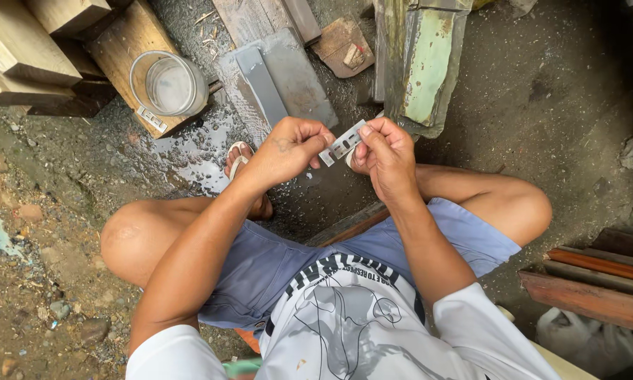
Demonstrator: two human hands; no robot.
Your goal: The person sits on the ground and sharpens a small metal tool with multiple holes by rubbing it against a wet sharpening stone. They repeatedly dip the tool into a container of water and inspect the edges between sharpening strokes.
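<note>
I sit low with my knees apart, looking down at both hands. A small flat metal blade (345,143) with slots in it is held between them in front of me. My left hand (288,149) pinches its left end with thumb and fingers. My right hand (385,156) grips its right end, thumb on top. The blade hangs above wet ground, just in front of a grey flat stone slab (288,77) that lies on the ground.
A clear plastic cup of water (170,84) stands on a wooden block (123,39) at the upper left. Stacked timber (21,49) lies beyond it. A worn green metal piece (422,63) stands ahead. Wooden strips (591,278) lie at the right. My sandalled foot (240,158) rests below the slab.
</note>
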